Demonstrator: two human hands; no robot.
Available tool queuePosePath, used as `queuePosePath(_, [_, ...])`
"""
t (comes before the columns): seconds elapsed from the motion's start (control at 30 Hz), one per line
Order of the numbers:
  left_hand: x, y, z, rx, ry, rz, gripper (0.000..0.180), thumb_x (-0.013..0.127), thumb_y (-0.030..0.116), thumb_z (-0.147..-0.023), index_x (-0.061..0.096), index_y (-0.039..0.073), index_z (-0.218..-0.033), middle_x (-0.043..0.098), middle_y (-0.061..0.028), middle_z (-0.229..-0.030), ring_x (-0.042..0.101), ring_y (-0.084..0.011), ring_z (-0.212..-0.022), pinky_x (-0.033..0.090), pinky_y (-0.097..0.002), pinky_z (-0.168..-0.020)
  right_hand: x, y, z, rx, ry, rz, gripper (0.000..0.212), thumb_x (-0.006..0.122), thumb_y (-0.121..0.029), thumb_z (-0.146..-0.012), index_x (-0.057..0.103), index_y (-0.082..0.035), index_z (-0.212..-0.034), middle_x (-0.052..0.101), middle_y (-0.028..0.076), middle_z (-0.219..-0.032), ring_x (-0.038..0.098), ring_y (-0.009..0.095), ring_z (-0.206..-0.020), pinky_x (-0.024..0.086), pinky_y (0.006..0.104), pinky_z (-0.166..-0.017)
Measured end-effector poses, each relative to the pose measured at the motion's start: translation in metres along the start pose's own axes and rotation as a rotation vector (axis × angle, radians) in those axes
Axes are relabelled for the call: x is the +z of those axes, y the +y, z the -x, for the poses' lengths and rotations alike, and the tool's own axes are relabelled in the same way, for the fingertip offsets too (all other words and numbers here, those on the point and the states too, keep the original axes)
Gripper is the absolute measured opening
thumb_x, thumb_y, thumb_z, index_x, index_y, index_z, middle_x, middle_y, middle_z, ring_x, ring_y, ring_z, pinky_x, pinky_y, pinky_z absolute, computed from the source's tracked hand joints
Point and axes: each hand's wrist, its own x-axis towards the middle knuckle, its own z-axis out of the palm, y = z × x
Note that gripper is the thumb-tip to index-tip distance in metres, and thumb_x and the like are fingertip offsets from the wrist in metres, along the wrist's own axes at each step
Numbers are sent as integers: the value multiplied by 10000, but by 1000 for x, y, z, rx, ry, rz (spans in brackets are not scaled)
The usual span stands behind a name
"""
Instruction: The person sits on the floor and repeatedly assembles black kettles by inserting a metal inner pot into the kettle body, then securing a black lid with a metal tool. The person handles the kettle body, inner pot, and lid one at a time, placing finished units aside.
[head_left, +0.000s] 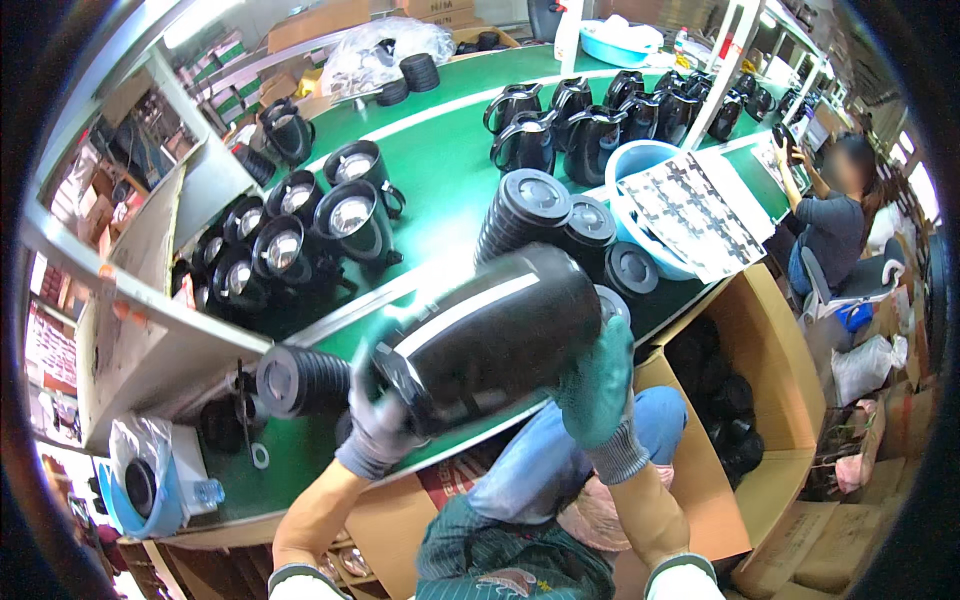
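Glossy black, streaked with white glare, is shown by the held vessel (pixel 490 335). At its left end, the left hand (pixel 385 415) is gloved in grey and green; at its right end, the right hand (pixel 597 390) is gloved in green with a grey cuff. Beyond it, the worktable (pixel 440 190) is coloured green, and black jugs (pixel 350 218) are silvered inside. Right of it, a light-blue basin (pixel 625 162) is partly covered by a sheet (pixel 695 212) patterned in black, grey and white.

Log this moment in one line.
left hand: holding black vessel; right hand: holding opposite end; vessel: sideways; green bench: black jugs standing
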Motion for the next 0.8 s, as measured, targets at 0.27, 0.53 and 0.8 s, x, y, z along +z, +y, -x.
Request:
queuePosePath(0.27, [91, -122, -287, -3, -107, -803, 631, 877, 431, -713, 708, 157, -1256, 589, -229, -1379, 621, -380, -1226, 505, -449, -1036, -7, -24, 16, 140, -128, 93, 696, 412, -530, -1089, 366, -52, -1592, 461, 192, -1583, 483, 358, -1432, 372, 539, -1207])
queuePosePath(0.53, [146, -261, -346, -160, -239, -779, 739, 745, 575, -837, 578, 214, -1460, 562, -220, -1421, 567, -418, -1308, 468, -489, -1096, -59, -13, 34, 232, -95, 180, 722, 413, -505, -1084, 355, 16, -1582, 463, 244, -1565, 458, 410, -1445, 315, 568, -1233])
queuePosePath(0.8, [57, -232, -343, -467, -280, -1464, 213, 723, 193, -886, 793, 119, -1072, 774, -141, -1011, 758, -327, -965, 588, -474, -761, -55, 8, 26, 253, -149, 143, 655, 449, -430, -1096, 387, 38, -1549, 496, 250, -1530, 493, 397, -1417, 345, 536, -1228])
